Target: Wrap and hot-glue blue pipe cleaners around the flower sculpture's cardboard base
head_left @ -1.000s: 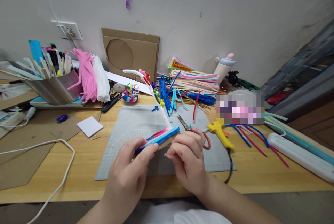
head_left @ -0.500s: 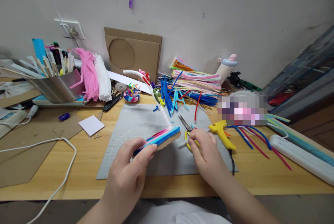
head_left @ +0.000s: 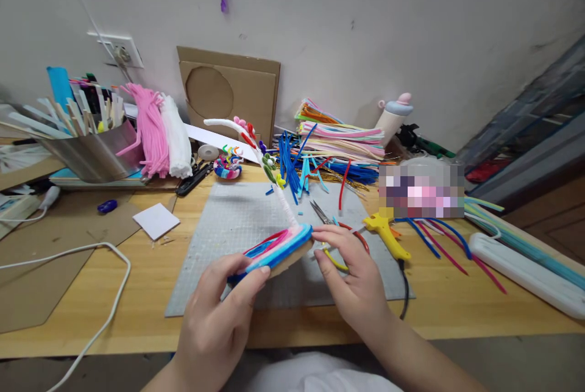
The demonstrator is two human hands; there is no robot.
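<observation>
My left hand (head_left: 214, 306) pinches the left end of a craft base (head_left: 278, 255), a cardboard piece covered with blue, pink and red pipe cleaners. From the base rises a bent white-wrapped stem (head_left: 286, 206) with small yellow, green, purple, red and pink flowers. My right hand (head_left: 351, 273) is at the base's right end, thumb and fingers apart, fingertips at or very near its edge. Scissors (head_left: 321, 212) lie partly hidden behind that hand, a yellow handle loop and a red one showing. Beneath is a grey cutting mat (head_left: 205, 258).
A yellow glue gun (head_left: 388, 236) lies right of the mat, near a white power strip (head_left: 521, 276). Pipe cleaner bundles (head_left: 338, 139) are behind. At left stand a metal holder of sticks (head_left: 95, 151) and a white square card (head_left: 156, 221). A white cable (head_left: 114, 294) crosses the left side.
My right hand has moved left and up to the base's right end, its fingers spreading. The small whitish piece it pinched no longer shows in it. The base has turned slightly, showing more of its top.
</observation>
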